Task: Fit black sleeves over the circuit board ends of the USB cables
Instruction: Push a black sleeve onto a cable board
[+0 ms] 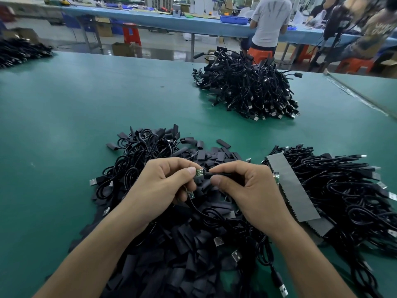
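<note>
Both forearms reach in from below, and the hands meet over a heap of loose sleeves (182, 244) on the green table (64, 125).

Left hand (163, 186): thumb and forefinger pinch a small green circuit board (199, 172).

Right hand (247, 190): thumb and forefinger pinch a black sleeve (221, 174), whose end is at the board's edge.

White plug labels (392, 196), right pile: print too small to read.

The green worktop (64, 117) bears a loose pile of black sleeves (184, 239) tangled with cables (129, 166) at its near edge. A cable bundle (343, 190) topped by grey strips (294, 186) lies just right. A cable heap (247, 87) lies beyond, with another heap (19, 51) far left.
</note>
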`<state>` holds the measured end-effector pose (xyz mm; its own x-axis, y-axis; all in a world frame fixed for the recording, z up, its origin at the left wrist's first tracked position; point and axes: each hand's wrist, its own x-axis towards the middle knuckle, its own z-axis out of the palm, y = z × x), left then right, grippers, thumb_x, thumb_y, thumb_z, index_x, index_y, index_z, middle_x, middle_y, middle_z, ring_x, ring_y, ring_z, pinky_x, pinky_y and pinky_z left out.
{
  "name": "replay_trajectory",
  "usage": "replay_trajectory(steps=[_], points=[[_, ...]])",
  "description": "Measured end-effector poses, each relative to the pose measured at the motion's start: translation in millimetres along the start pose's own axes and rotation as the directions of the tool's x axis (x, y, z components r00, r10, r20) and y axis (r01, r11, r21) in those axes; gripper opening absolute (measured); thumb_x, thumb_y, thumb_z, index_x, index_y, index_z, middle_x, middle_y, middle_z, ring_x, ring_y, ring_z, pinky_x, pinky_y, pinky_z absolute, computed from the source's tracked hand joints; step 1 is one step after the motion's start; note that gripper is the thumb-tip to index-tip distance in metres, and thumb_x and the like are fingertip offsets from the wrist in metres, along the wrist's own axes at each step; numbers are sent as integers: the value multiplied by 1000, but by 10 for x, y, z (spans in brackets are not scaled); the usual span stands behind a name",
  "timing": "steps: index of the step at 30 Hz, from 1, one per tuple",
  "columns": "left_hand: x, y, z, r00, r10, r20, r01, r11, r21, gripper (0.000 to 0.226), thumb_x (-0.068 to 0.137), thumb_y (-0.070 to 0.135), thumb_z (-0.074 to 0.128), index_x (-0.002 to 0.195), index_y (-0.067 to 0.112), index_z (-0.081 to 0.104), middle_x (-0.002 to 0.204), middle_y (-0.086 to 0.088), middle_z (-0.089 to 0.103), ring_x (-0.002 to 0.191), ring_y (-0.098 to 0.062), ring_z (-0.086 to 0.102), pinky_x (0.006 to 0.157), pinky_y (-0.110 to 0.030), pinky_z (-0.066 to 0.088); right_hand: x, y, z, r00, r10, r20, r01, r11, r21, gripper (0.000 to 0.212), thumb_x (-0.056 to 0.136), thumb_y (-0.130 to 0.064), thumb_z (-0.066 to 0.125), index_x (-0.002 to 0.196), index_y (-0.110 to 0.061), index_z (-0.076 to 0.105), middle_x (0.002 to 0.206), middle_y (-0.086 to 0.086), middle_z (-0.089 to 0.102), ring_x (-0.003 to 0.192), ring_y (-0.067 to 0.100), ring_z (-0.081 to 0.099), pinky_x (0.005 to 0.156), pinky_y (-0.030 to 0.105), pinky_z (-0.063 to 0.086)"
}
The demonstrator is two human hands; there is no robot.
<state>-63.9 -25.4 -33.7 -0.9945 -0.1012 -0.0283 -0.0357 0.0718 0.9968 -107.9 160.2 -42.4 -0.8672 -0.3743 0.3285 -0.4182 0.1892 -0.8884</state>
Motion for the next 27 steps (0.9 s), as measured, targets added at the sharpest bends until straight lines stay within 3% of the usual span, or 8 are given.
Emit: replay_trajectory(steps=[16, 27], points=[[8, -18, -12, 1000, 13, 19, -14, 999, 32, 19, 97, 13, 60, 90, 16, 76, 60, 1, 65, 47, -8, 52, 46, -14, 42, 3, -8, -20, 999, 8, -36, -9, 999, -44, 24, 79, -21, 81, 94, -38, 74, 88, -17, 75, 84, 5, 71, 80, 25, 56], [18, -59, -13, 997, 56, 56, -60, 995, 78, 17, 97, 14, 60, 91, 18, 76, 60, 2, 65, 48, -6, 52, 50, -13, 43, -3, -10, -18, 1000, 1, -15, -1, 1000, -24, 22, 79, -17, 80, 90, -36, 76, 82, -15, 75, 78, 6, 71, 74, 20, 54]])
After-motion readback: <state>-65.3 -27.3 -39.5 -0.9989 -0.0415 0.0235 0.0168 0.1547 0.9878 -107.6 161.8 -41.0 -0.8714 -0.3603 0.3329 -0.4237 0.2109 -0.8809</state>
